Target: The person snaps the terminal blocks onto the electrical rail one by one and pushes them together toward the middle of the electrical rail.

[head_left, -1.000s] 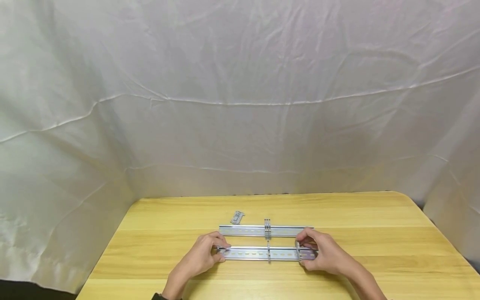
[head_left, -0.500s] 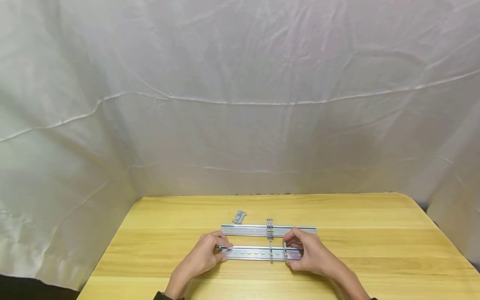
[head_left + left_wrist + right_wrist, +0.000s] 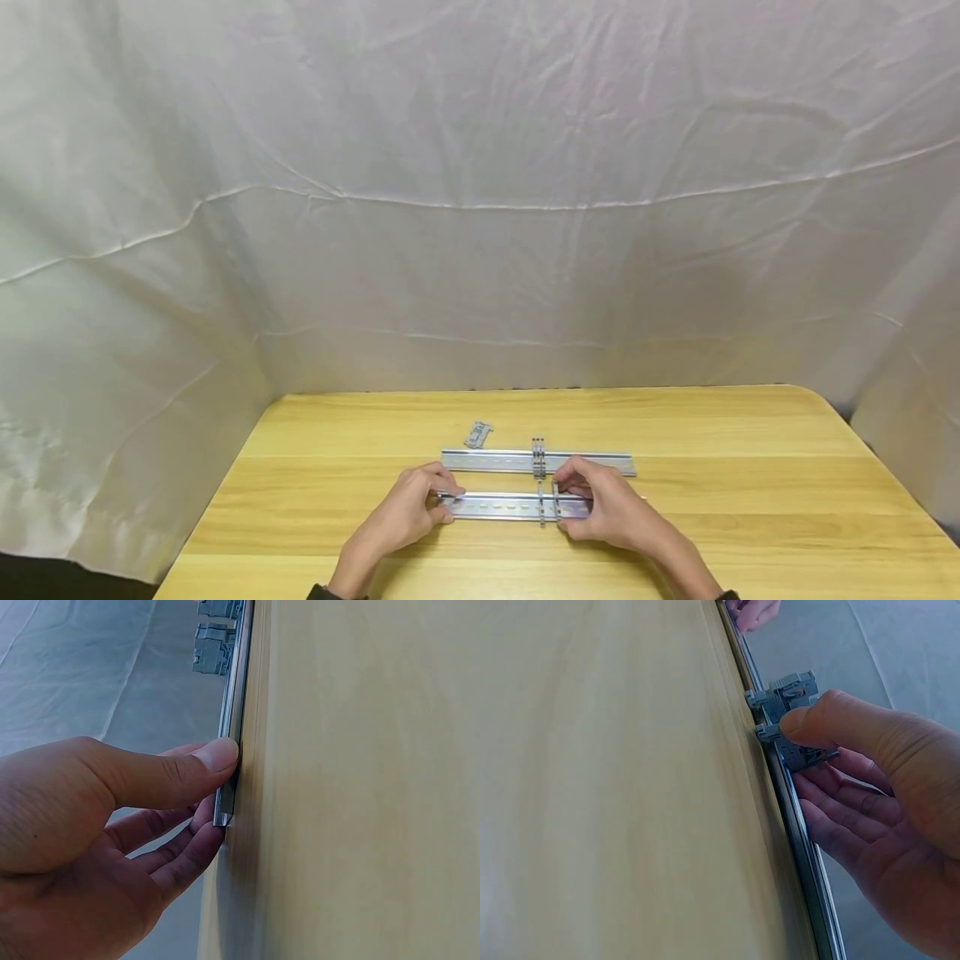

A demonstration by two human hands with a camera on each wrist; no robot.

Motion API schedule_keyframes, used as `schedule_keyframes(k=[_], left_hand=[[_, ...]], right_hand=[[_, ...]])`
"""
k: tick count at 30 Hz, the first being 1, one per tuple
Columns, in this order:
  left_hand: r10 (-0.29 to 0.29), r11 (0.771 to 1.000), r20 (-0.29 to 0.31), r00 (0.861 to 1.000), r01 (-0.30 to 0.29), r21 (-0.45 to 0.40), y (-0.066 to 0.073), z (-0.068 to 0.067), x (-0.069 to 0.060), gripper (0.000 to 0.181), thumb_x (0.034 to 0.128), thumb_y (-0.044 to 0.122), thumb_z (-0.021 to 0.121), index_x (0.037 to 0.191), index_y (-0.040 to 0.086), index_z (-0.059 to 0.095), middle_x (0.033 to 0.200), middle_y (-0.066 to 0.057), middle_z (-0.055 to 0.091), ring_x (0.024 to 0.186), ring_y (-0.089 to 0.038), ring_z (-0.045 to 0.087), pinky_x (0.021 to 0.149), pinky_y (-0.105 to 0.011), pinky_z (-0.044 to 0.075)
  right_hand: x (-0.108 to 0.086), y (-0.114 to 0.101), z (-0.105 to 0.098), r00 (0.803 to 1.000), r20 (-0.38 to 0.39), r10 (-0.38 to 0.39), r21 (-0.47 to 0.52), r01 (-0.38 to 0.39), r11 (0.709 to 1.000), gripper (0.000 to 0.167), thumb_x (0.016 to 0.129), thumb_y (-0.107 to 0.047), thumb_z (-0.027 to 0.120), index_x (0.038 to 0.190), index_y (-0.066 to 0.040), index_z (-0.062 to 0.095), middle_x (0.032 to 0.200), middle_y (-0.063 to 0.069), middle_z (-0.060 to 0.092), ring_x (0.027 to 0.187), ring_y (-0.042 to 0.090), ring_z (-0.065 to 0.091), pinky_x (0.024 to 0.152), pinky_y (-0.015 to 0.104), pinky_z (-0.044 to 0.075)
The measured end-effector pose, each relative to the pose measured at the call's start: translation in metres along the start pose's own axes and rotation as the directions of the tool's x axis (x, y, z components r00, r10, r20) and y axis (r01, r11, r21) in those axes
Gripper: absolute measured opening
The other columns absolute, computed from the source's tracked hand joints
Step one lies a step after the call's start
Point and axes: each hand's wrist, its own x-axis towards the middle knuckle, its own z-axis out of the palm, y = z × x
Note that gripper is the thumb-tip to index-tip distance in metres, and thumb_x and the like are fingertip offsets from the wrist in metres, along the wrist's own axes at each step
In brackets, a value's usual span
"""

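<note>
My left hand (image 3: 408, 510) pinches the left end of the nearer slotted metal DIN rail (image 3: 491, 507) between thumb and fingers. In the left wrist view, the thumb lies along one edge of that rail (image 3: 230, 780). On the same rail, my right hand (image 3: 603, 508) pinches a thin grey terminal block (image 3: 557, 502) between thumb and fingers. Just left of it, a small gap apart, another grey terminal block (image 3: 542, 505) sits on the rail. The right wrist view shows the held block (image 3: 799, 755) seated across the rail, partly covered by the thumb.
Behind lies a second DIN rail (image 3: 592, 463), with several terminal blocks (image 3: 538, 458) grouped on it. A loose grey terminal block (image 3: 477, 434) lies flat beyond its left part. The wooden table (image 3: 750, 442) ends at a hanging grey cloth (image 3: 480, 275).
My right hand has slid its terminal block left along the nearer rail, close to the other block. The left hand has kept its hold on the rail's left end.
</note>
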Motion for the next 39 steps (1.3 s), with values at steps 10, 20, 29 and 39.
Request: schedule_keyframes(k=[10,20,29,39], left_hand=[[0.003,1.0,-0.005,1.0,-0.003,0.003,0.002,0.001,-0.001,0.026,0.0811,-0.008,0.081,0.107,-0.002,0.078,0.104,-0.003,0.068,0.091,-0.018,0.063,0.078,-0.028,0.057],[-0.001,1.0,-0.006,1.0,0.001,-0.001,0.002,0.002,-0.001,0.027,0.0813,-0.008,0.081,0.108,-0.002,0.078,0.104,-0.003,0.068,0.092,-0.019,0.064,0.078,-0.026,0.057],[0.011,1.0,-0.004,1.0,-0.011,0.014,0.002,0.007,0.007,0.027,0.081,-0.007,0.081,0.107,0.0,0.078,0.106,-0.001,0.068,0.095,-0.018,0.065,0.081,-0.025,0.056],[0.01,1.0,-0.003,1.0,-0.01,0.019,-0.001,0.009,0.01,0.027,0.0801,-0.007,0.082,0.106,0.0,0.078,0.105,-0.002,0.069,0.094,-0.019,0.064,0.081,-0.029,0.057]], right_hand=[[0.006,-0.006,0.004,0.998,0.038,0.047,0.007,-0.047,0.999,0.048,0.071,-0.002,0.087,0.112,-0.005,0.063,0.11,0.006,0.067,0.109,0.027,0.068,0.096,0.033,0.055],[0.006,-0.007,0.004,0.999,0.036,0.04,-0.006,-0.04,0.999,0.048,0.072,-0.003,0.088,0.113,-0.005,0.063,0.112,0.006,0.068,0.109,0.027,0.068,0.096,0.034,0.055],[0.0,-0.004,-0.009,0.996,0.071,0.06,0.12,-0.068,0.99,0.052,0.074,0.001,0.086,0.119,0.002,0.061,0.119,0.012,0.065,0.116,0.034,0.064,0.101,0.036,0.051],[0.046,-0.047,-0.041,0.998,0.022,-0.055,-0.113,0.057,0.992,0.033,0.091,-0.003,0.074,0.122,0.0,0.064,0.117,0.013,0.067,0.108,0.035,0.065,0.094,0.045,0.056]])
